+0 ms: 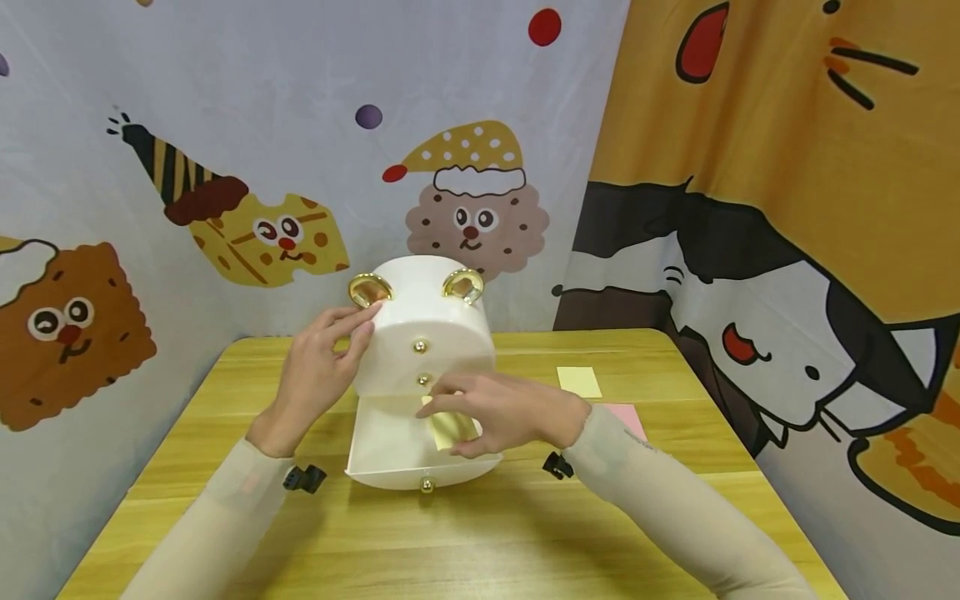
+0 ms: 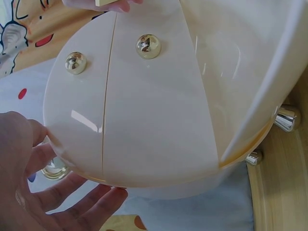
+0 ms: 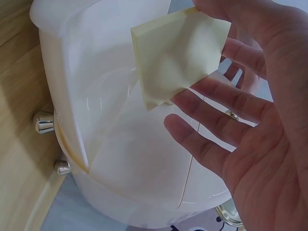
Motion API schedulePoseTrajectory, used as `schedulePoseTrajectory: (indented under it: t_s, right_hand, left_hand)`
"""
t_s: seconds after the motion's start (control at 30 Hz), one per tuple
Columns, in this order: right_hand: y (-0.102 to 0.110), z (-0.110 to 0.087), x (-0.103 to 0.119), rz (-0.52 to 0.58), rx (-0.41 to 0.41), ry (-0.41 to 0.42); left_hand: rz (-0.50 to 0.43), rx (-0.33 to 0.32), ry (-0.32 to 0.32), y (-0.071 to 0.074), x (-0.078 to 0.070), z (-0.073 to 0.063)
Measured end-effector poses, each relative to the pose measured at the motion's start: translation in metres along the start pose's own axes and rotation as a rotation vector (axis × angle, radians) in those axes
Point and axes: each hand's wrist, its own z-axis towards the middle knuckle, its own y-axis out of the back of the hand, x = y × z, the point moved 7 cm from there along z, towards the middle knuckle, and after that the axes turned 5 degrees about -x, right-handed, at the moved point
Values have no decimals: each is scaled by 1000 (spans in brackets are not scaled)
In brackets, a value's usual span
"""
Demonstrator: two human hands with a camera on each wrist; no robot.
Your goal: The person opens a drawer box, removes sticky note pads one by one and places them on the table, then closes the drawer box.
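A white, rounded drawer box [image 1: 420, 292] with gold ear-like rings and gold knobs stands on the table. Its bottom drawer [image 1: 382, 442] is pulled out toward me. Against the box's left side rests my left hand [image 1: 318, 367], its fingertips touching the shell just below the left gold ring [image 1: 370, 290]. My right hand [image 1: 502, 412] pinches a pad of pale yellow sticky notes [image 3: 180, 55] between thumb and fingers, above the open drawer. In the left wrist view the left fingers [image 2: 77, 192] spread along the box's edge.
To the right of the box a yellow paper square [image 1: 578, 382] and a pink one [image 1: 628, 419] lie on the wooden table [image 1: 570, 533]; my right forearm partly covers the pink. Cartoon-printed curtains [image 1: 300, 100] hang behind and at the right.
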Motion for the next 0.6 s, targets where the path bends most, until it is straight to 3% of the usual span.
schedulePoseTrajectory:
  t_s: [0.6]
  right_hand:
    - [7,-18,-2,-10,-7,-43]
  left_hand:
    - [7,-12,-5,1,0,0]
